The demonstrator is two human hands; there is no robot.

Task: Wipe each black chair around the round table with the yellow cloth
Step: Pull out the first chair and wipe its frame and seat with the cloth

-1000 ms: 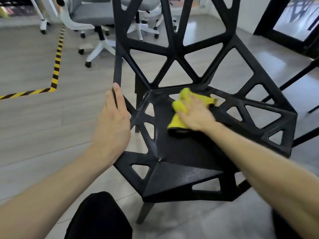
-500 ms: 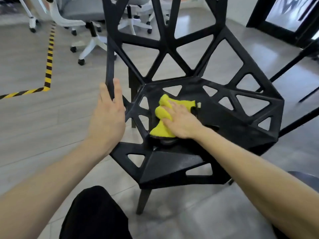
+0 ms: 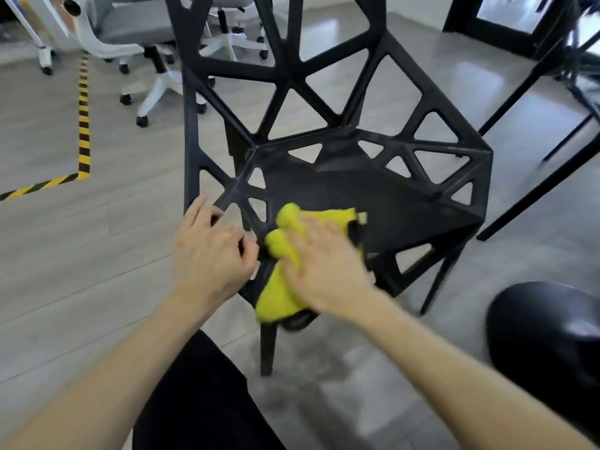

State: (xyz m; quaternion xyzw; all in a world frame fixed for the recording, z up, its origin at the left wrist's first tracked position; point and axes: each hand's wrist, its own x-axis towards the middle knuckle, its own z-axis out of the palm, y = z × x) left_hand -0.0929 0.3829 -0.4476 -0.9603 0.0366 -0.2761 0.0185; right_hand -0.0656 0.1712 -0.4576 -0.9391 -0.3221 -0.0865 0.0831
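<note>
1. The right hand lies flat on the yellow cloth, with its fingers spread out and pressing down.
2. The cloth is bunched up under that hand. It sticks out past the fingertips and hangs down below the wrist side.
3. The cloth sits on the front edge of the black chair, on the seat part closest to the person.
4. The left hand is just beside the cloth, on the chair's near left edge. Its fingers are curled on the chair frame, but the picture is blurry there, so it may be only resting.
5. The two hands are close together, with the cloth between them and under the right one.
6. Past the left hand, a yellow and black tape line runs on the floor.
7. Farther off, beyond both hands, stands a white office chair.
</note>
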